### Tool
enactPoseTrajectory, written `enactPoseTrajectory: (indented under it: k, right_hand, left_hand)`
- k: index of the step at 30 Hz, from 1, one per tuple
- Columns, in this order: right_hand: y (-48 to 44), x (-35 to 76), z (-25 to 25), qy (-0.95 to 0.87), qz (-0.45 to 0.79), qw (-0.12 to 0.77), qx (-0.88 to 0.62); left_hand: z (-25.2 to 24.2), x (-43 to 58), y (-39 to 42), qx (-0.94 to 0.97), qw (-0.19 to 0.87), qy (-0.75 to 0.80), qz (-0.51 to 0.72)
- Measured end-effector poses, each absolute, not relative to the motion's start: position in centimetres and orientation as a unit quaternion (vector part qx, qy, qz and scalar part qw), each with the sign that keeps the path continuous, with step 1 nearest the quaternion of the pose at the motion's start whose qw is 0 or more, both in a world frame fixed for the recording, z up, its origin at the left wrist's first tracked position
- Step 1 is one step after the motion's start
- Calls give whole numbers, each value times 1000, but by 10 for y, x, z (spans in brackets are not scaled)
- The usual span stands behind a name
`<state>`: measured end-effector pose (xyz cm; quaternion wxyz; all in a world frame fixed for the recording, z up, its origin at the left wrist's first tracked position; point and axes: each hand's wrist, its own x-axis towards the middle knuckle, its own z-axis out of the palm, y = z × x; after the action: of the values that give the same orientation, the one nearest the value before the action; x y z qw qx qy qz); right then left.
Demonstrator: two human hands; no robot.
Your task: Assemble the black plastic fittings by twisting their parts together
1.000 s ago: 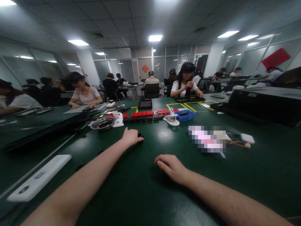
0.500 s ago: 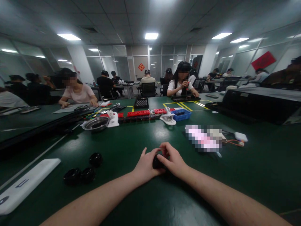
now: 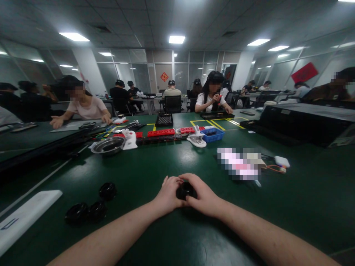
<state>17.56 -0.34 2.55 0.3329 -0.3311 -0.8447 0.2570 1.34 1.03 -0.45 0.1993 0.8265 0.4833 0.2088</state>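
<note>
Between my two hands, low over the green table, is a round, glossy black ring-like piece (image 3: 186,190) with a hollow in its top. My left hand (image 3: 169,194) curls round its left side, fingertips behind it and thumb in front. From the right, my right hand (image 3: 203,194) wraps it the same way, and the fingers of both hands meet at its far side. To the left on the table lie three similar black round pieces: one (image 3: 107,190) farther back, one (image 3: 97,211) nearer, and one (image 3: 77,213) beside that.
A long white panel (image 3: 27,218) lies at the left. Farther back are a steel bowl (image 3: 94,148), white clamps (image 3: 196,139), red strips (image 3: 161,132) and a blue basket (image 3: 213,137). A large black case (image 3: 307,122) stands at right. Two people sit across the table.
My hands have turned the black piece so its hollow top faces up, and my right fingers have spread round it. The view has shifted slightly; the left co-worker's hand has moved outward.
</note>
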Motion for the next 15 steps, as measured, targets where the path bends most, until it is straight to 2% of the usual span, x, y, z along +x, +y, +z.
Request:
enactPoseTrajectory:
  k: [6,15]
  right_hand:
    - [2,170,17,-832,201,322,-405]
    - [-1,175,20,-842,268,342,-320]
  left_hand:
    - [-7,12,11,839,192,466,206]
    - [-3,14,9,826,198,490,198]
